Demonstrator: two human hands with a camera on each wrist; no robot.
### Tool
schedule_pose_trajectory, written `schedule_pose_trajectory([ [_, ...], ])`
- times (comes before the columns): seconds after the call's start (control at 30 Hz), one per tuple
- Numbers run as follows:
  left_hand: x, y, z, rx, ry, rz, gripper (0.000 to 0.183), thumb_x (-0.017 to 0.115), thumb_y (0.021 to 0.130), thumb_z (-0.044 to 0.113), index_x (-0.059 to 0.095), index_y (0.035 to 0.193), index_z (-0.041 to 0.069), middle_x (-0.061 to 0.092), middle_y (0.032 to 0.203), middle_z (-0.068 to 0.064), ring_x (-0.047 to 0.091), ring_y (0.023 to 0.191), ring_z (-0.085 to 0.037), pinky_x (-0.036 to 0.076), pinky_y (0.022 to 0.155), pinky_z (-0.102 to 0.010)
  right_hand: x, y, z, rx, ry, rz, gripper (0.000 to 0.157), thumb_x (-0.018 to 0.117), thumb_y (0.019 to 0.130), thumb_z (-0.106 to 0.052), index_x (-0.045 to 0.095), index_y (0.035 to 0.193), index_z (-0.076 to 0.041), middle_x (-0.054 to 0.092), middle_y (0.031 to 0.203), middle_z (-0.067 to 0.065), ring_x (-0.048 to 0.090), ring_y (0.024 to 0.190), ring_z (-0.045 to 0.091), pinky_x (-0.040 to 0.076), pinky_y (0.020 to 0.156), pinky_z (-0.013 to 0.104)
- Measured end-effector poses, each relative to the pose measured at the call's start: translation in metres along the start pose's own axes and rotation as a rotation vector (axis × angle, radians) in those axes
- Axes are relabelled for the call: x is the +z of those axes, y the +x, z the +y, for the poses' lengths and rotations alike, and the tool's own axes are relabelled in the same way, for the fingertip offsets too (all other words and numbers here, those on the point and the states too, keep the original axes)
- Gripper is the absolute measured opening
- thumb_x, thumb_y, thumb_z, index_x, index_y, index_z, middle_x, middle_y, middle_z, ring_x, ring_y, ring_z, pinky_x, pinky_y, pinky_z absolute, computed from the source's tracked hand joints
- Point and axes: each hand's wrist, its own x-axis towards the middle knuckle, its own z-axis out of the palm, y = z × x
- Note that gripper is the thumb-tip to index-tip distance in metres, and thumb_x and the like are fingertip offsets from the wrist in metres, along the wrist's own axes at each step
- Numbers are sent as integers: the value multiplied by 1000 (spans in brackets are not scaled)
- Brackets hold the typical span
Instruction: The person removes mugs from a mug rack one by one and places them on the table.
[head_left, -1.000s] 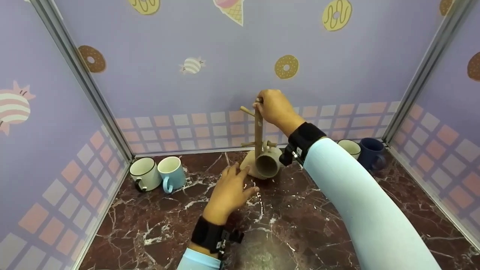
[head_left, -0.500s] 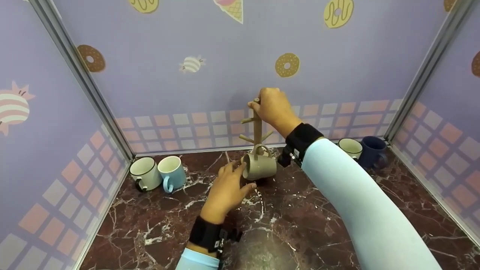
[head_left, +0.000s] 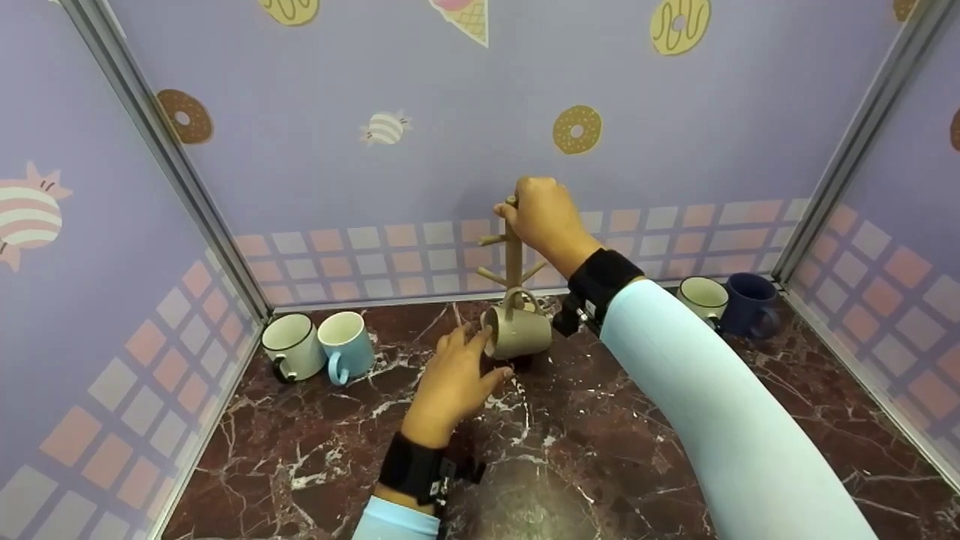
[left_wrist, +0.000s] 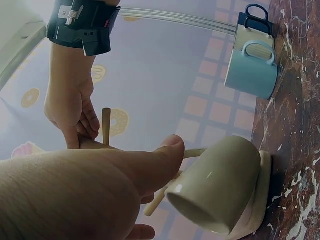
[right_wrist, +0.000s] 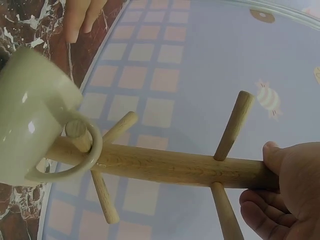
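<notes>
My right hand point(head_left: 546, 216) grips the top of the wooden mug tree's post point(right_wrist: 165, 165), its thumb and fingers curled round it. From a low peg of the tree hangs a beige mug point(head_left: 525, 334) by its handle, lying sideways with its mouth toward my left hand. The left hand point(head_left: 450, 379) is spread loosely in front of the tree, its fingertips right at the mug's rim in the head view. In the left wrist view the mug point(left_wrist: 220, 182) shows beyond my thumb, and the tree's base point(left_wrist: 262, 200) is partly hidden behind it.
At the left stand a white mug with a black rim point(head_left: 295, 349) and a light blue mug point(head_left: 346, 349). A cream mug point(head_left: 705, 296) and a navy mug point(head_left: 750, 306) stand at the back right; another light blue mug point(left_wrist: 252, 72) shows beside them. Patterned walls point(head_left: 465, 150) enclose the table.
The mug tree has turned, so the hanging mug's mouth swung from facing the viewer to facing left. My right hand has shifted its hold at the top; the left hand has barely moved.
</notes>
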Motion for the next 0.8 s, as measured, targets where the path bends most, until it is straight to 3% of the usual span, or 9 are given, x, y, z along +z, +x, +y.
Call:
schedule_pose_trajectory([
  [0.37,3,2,3,-10,20,-34,81,80,104,51,53,170,13,46,174,-29,49,157,-50,48,128,-68,-2,-1,6,5,-26,37,38,81,109,-35,69,94,-2,74,90,15,66,80,30,57,76,46],
  [0.8,6,3,3,-46,9,-64,83,79,104,53,51,171,14,41,178,-30,43,164,-51,42,132,-72,-3,-1,10,46,18,6,38,78,110,-38,72,100,-2,77,101,17,71,88,30,59,79,44],
])
